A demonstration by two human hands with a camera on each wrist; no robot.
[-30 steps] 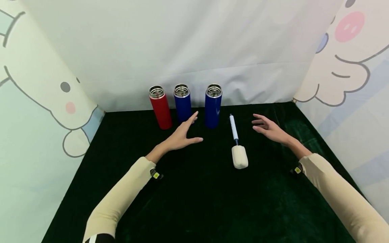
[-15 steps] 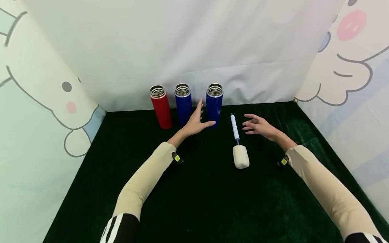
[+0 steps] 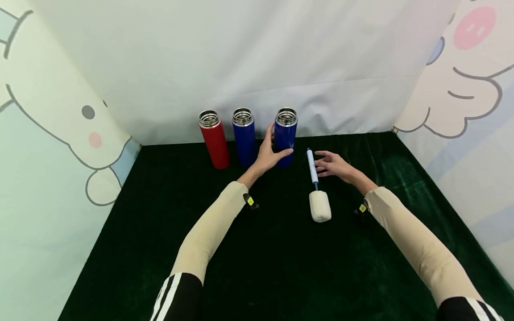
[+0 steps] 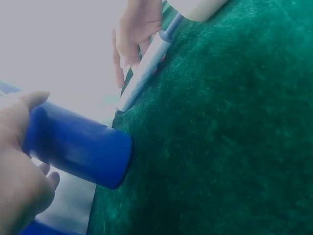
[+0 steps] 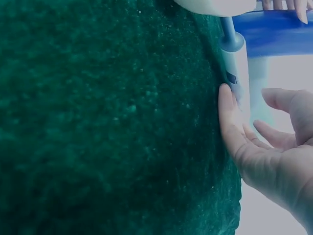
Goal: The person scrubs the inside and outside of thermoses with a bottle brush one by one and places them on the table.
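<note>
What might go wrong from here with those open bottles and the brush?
The left hand might tip the rightmost blue bottle, which stands tall and lidless. It might also knock the middle blue bottle standing close by. The right hand might roll the sponge brush, whose handle lies ungripped.

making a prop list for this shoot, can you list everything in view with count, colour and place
red bottle: 1, red, left end of the row
blue bottles: 2, blue, middle and right of the row
sponge brush: 1, white and pale blue, lying right of the bottles
cloth: 1, dark green, under everything
backdrop: 1, white, behind
cartoon panels: 2, pale, either side
wrist devices: 2, black and yellow, one per wrist
sleeves: 2, cream, black and white, on both arms
left hand: 1, bare, at the right blue bottle
right hand: 1, bare, beside the brush handle
</note>
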